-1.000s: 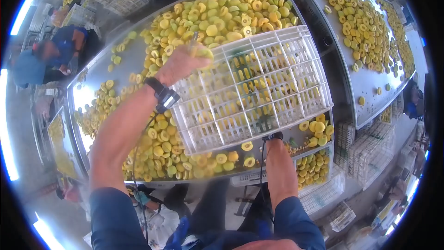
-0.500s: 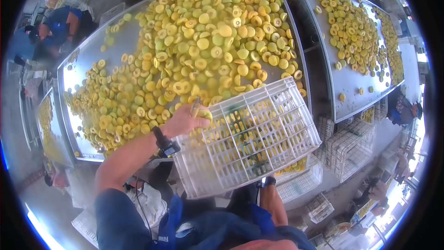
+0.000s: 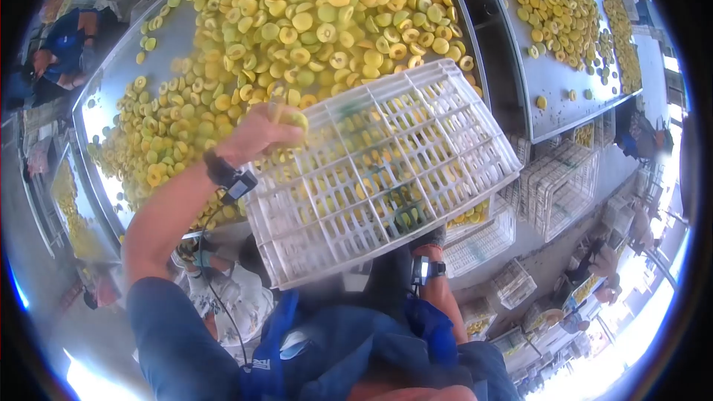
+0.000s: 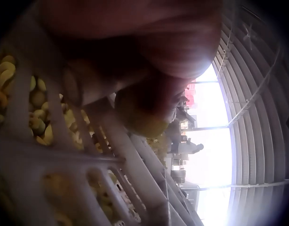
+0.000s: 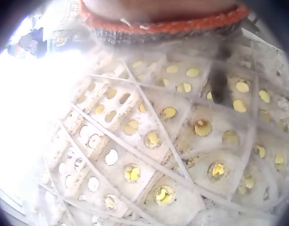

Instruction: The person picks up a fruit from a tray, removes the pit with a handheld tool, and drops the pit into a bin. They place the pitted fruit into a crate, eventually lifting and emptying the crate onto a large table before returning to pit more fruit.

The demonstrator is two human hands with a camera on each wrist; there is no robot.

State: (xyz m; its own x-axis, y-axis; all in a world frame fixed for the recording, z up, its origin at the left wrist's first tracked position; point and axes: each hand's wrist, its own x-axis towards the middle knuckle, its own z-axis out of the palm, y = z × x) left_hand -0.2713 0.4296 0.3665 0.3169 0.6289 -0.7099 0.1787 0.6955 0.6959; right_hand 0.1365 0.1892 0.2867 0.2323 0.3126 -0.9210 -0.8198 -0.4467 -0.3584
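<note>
My left hand (image 3: 260, 132) is at the upper left edge of a white slatted plastic crate (image 3: 379, 171). Its fingers curl round a yellow-green fruit half (image 3: 296, 119) and a slim brown stick-like handle (image 3: 277, 96). Up close in the left wrist view, the fruit half (image 4: 142, 120) and the handle's round end (image 4: 74, 84) show by the crate's slats. The crate is tilted, with cut fruit visible through its slots. My right hand (image 3: 429, 239), in a grey glove with an orange cuff (image 5: 168, 26), is at the crate's lower edge, its fingers mostly hidden behind the crate.
A metal table (image 3: 111, 89) heaped with fruit halves (image 3: 297, 30) stands ahead. Another fruit-covered table (image 3: 546, 122) is to the right. Stacked white crates (image 3: 557, 193) stand beyond the crate's right side. A person in blue (image 3: 63, 44) works at the far left.
The crate came back from over the table towards my body, then moved slightly up and left in view. My left hand still holds the fruit half and handle.
</note>
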